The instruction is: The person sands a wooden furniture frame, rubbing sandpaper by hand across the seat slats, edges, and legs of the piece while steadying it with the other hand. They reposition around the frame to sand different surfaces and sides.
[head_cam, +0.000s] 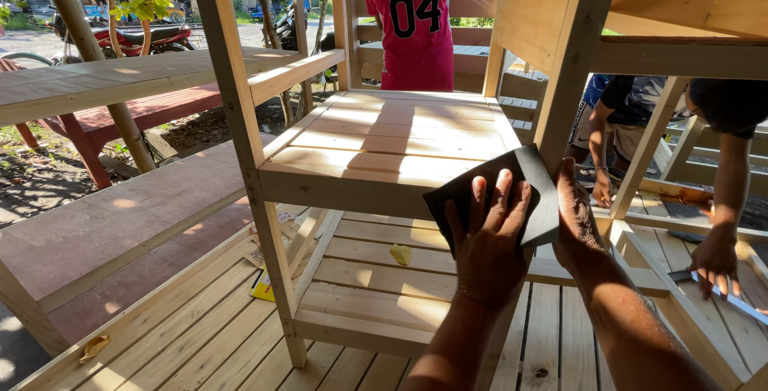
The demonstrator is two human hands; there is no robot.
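Observation:
My left hand [490, 240] presses flat, fingers spread, on a dark sheet of sandpaper [534, 184] held against the front right corner of a pale wooden shelf unit [384, 147]. My right hand [576, 213] grips the unit's upright post [570, 63] just right of the sheet, touching its edge. The sheet bends around the corner where the slatted upper shelf meets the post.
A lower slatted shelf [376, 275] carries a small yellow scrap [400, 254]. A person in a pink jersey [416, 27] stands behind the unit. At right, another person's hand [714, 261] rests on a tool. Plank decking [208, 335] lies below; a reddish bench [120, 215] stands left.

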